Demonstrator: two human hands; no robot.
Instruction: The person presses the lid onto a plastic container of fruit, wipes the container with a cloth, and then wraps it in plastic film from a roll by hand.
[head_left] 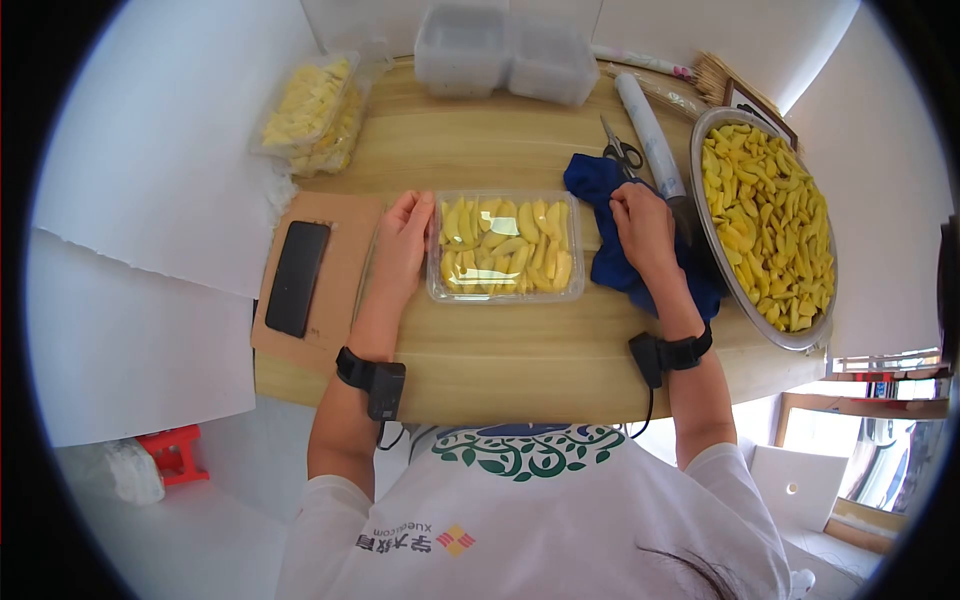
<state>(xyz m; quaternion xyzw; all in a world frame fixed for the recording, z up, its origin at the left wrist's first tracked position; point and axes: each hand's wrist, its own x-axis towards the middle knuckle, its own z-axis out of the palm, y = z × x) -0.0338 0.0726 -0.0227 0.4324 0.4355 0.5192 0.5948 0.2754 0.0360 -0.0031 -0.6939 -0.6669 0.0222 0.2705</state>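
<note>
A clear plastic box point(505, 247) of yellow fruit slices, its lid on, lies flat on the wooden table in front of me. My left hand point(405, 235) is at the box's left edge, thumb and fingers pressed together on its upper left corner. To the right of the box, my right hand point(645, 225) rests over a dark blue cloth point(610, 262), fingers curled in; whatever they may pinch is too small to make out. Black scissors point(622, 152) lie just beyond the cloth.
A large metal bowl point(712, 262) of fruit slices stands right. Filled boxes point(308, 110) are stacked back left, empty containers point(465, 55) at the back. A phone point(297, 278) lies on cardboard point(345, 290) at left. A white roll point(650, 135) lies beside the scissors.
</note>
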